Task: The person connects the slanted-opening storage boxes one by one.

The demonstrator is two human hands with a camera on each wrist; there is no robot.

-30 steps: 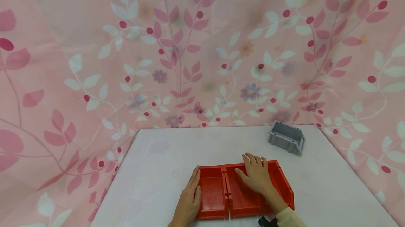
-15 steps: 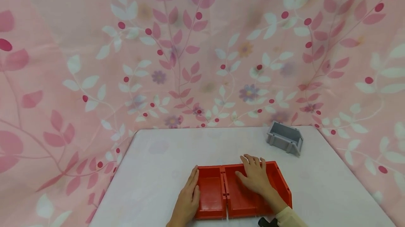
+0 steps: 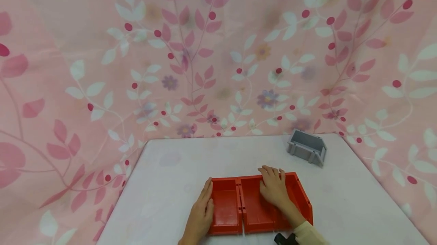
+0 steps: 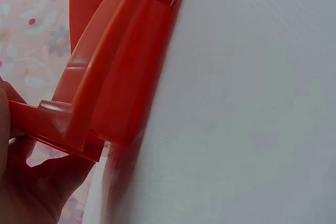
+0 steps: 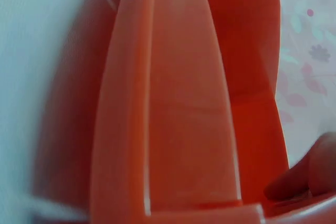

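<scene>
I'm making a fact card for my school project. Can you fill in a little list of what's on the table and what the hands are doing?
Left hand: lies flat against the outer left wall of the smaller red plastic bin
Right hand: rests inside the larger red plastic bin, fingers at its far wall
Red bins: side by side, touching
Small grey plastic bin: far right, apart from both hands
White table: holds all three bins
Pink leaf-patterned cloth: hangs behind the table

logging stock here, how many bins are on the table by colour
red bins: 2, side by side, a narrower one under the left hand and a wider one under the right hand
grey bins: 1, at the far right of the table
total: 3
</scene>
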